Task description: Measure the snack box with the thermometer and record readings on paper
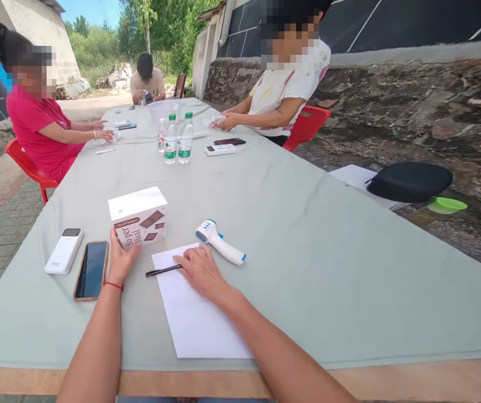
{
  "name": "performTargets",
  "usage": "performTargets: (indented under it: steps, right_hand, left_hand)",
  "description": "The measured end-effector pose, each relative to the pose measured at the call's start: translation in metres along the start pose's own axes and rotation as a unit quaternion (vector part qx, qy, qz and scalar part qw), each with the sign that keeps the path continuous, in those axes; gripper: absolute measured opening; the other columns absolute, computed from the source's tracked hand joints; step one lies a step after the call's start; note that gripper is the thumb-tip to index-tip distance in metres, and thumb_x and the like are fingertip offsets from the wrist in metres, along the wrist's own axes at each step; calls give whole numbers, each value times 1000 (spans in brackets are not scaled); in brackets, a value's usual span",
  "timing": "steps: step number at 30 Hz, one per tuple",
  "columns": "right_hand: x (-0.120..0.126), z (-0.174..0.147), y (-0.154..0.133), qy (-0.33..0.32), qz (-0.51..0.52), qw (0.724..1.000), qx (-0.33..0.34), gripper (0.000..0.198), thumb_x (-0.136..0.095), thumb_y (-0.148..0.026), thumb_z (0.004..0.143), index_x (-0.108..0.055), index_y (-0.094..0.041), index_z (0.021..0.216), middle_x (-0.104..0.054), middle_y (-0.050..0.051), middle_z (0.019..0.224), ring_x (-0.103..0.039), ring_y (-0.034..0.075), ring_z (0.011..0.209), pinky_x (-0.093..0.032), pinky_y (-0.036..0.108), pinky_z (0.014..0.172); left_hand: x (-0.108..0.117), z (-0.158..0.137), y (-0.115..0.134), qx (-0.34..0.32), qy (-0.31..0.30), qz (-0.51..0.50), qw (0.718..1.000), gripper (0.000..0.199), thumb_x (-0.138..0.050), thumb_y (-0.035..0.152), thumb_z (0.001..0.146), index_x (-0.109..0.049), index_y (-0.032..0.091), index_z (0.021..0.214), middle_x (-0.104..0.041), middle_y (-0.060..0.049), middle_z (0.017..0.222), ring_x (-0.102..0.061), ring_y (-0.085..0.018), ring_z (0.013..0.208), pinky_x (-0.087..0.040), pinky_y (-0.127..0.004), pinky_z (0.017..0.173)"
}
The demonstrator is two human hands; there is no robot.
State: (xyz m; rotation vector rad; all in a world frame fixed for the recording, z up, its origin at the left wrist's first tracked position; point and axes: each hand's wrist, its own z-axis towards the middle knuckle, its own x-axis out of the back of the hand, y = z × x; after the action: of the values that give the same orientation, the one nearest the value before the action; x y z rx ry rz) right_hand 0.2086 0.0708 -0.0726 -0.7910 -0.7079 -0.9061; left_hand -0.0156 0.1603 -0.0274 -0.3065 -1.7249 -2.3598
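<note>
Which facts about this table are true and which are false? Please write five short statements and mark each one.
1. The left hand touches the box. True.
2. The right hand holds the box. False: it rests on the paper, with the pen at its fingers.
3. The phone lies between the power bank and the left hand. True.
4. The thermometer gun lies to the left of the box. False: it lies to the right of it.
5. Two green-capped bottles stand upright on the table. True.
</note>
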Motion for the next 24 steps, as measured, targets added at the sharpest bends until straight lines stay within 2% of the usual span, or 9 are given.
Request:
performTargets:
  steps: [2,4,8,12,15,18,20,22,24]
  right_hand:
    - [2,1,4,4,9,1000,-13,24,-58,-24,90,-67,-25,112,-63,8,95,-54,25,92,-38,45,96]
    - [8,2,10,39,9,999,-36,28,-58,-31,90,-64,-22,116,-62,11,106,-54,27,100,-39,43,94]
    - [19,2,34,102,-73,973,-195,42,-59,-37,89,-57,-14,124,-58,20,119,-52,33,109,-38,46,91]
    - [16,-3,57,0,-84,941,-329,36,-65,-39,83,-61,-14,108,-64,18,95,-57,32,89,-41,42,76]
    - [17,-1,58,-5,-2,930,-367,29,-61,-41,83,-63,-17,99,-64,13,86,-58,28,81,-41,37,69]
    - [29,7,41,129,141,912,-363,37,-53,-49,85,-62,-19,104,-65,10,92,-59,26,85,-44,35,70]
    - [38,11,21,214,247,884,-334,38,-53,-52,84,-62,-21,103,-64,7,91,-58,24,87,-46,35,73]
    - [44,13,-1,227,350,854,-311,33,-55,-52,84,-62,-21,95,-61,3,79,-55,21,76,-46,33,69]
    - [44,12,-21,190,443,826,-291,31,-55,-50,84,-60,-20,86,-56,1,70,-51,18,66,-45,31,63]
  left_hand:
    - [-2,2,2,-9,-24,13,1000,69,-72,42,73,-40,22,131,-53,-11,124,-50,-27,121,-43,-45,102]
    - [-2,2,4,-8,-8,74,997,69,-76,43,70,-46,22,128,-52,-11,122,-46,-29,124,-41,-48,104]
    - [0,-1,6,16,29,100,994,66,-78,47,67,-53,20,121,-51,-11,120,-48,-30,120,-43,-47,102]
    - [0,-7,9,29,22,-16,999,59,-72,52,74,-54,18,118,-59,-11,120,-57,-26,111,-45,-44,99]
    - [-4,-15,11,41,0,-88,995,56,-67,57,79,-56,16,116,-63,-12,121,-58,-28,114,-45,-42,100]
    - [-9,-23,12,63,-29,-107,992,58,-64,59,81,-57,15,118,-64,-14,124,-58,-29,118,-45,-44,101]
    - [-12,-26,12,65,-48,-85,993,60,-65,60,80,-58,16,119,-64,-14,125,-58,-30,118,-43,-46,102]
    - [-15,-26,12,58,-56,-55,995,62,-65,62,78,-58,16,119,-64,-14,124,-57,-31,118,-42,-46,103]
    - [-17,-26,12,51,-53,-32,997,61,-65,62,77,-59,17,118,-64,-13,122,-58,-30,116,-43,-46,102]
